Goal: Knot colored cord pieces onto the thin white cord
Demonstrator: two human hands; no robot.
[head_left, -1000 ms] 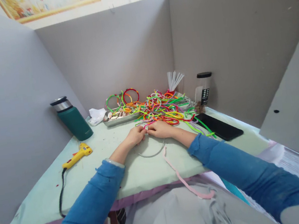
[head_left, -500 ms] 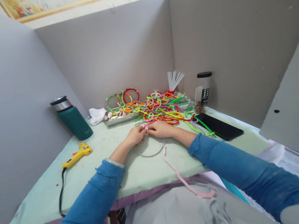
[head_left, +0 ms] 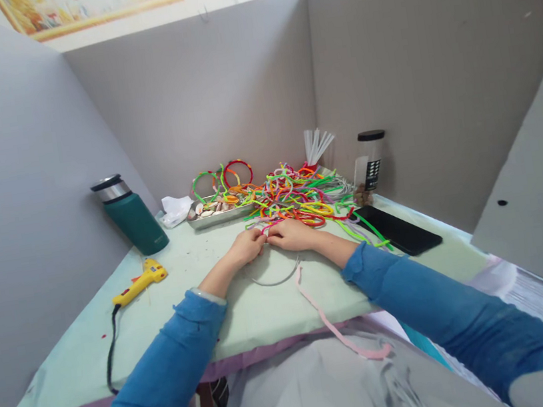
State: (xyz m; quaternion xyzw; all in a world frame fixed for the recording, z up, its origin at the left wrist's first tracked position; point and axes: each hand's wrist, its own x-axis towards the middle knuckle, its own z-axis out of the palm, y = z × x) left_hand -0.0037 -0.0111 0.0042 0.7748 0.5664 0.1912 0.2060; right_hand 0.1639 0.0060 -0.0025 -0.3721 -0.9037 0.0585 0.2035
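Observation:
My left hand (head_left: 250, 245) and my right hand (head_left: 290, 235) meet over the table, fingers pinched together. Between their fingertips runs a bright pink pipe cleaner (head_left: 271, 225), and both hands grip it. A thin grey hoop (head_left: 275, 283) curves out below the hands toward me; its upper part is hidden by my fingers. Close to my right wrist, a pale pink fuzzy strip (head_left: 326, 320) trails from the table over its front edge onto my lap. Just beyond my hands lies a tangled heap of coloured pipe cleaners (head_left: 294, 190).
A yellow glue gun (head_left: 138, 283) and a green bottle (head_left: 135, 219) stand at left. Behind are a metal tray (head_left: 223, 218) of shells, several coloured rings (head_left: 237, 162) and white sticks (head_left: 317, 146). A black phone (head_left: 399, 229) and a clear jar (head_left: 369, 163) are at right. Grey partitions (head_left: 196, 99) enclose the table.

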